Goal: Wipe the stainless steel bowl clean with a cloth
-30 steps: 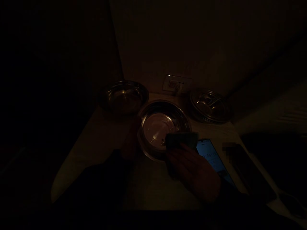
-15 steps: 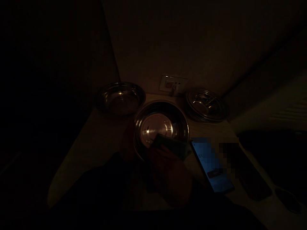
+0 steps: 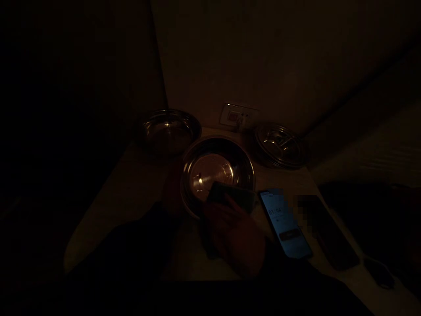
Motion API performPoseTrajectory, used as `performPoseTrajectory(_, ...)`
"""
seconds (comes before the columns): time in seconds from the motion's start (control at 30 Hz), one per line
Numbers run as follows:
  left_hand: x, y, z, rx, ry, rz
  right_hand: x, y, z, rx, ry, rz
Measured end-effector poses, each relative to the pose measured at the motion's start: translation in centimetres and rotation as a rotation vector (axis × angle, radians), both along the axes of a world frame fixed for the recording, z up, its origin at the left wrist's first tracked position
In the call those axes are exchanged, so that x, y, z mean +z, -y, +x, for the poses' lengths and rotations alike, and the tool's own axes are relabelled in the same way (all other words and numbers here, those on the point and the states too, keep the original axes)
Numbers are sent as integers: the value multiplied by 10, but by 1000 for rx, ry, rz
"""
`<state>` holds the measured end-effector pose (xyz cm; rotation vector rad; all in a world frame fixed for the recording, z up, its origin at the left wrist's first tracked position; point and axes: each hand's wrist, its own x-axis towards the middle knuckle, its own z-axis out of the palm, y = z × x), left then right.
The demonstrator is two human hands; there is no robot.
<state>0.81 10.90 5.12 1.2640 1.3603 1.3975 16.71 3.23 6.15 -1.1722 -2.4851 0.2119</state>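
In very dim light, a shiny round metal bowl (image 3: 210,164) is tilted toward me at the middle of the table. My left hand (image 3: 172,188) is closed on its left rim, with most of the fingers lost in shadow. A dark green cloth (image 3: 235,196) lies against the bowl's near right inside and rim. Over it is my right hand (image 3: 235,232), fingers closed and pressing it to the metal. Part of the cloth seems to hang below that hand, though the dark blurs its edge.
Behind on the left stands a wide metal dish (image 3: 169,131). A stack of metal dishes (image 3: 281,147) sits back right. A lit phone (image 3: 286,228), a dark flat object (image 3: 335,239) and a small dark item (image 3: 379,272) lie on the table (image 3: 101,215). A socket (image 3: 238,115) is on the wall.
My view has shifted slightly, and things on the right appear farther left. The phone's screen looks brighter. Both hands stay at the bowl, and the cloth remains against its near right side.
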Motion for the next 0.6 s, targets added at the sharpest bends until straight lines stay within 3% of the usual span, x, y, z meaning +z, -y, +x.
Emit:
performPoseTrajectory(0.17, 9, 0, 0, 28, -59, -55, -1, 2, 10, 28, 23, 26)
performPoseTrajectory(0.27, 1, -1, -2, 42, -118, -12, 1, 1, 12, 12, 42, 0)
performPoseTrajectory(0.43, -12, 0, -8, 20, -146, 106, 2, -2, -9, 21, -27, -42)
performPoseTrajectory(0.6, -6, 0, -5, -12, -127, 46, 3, 1, 18, 11, 57, -22)
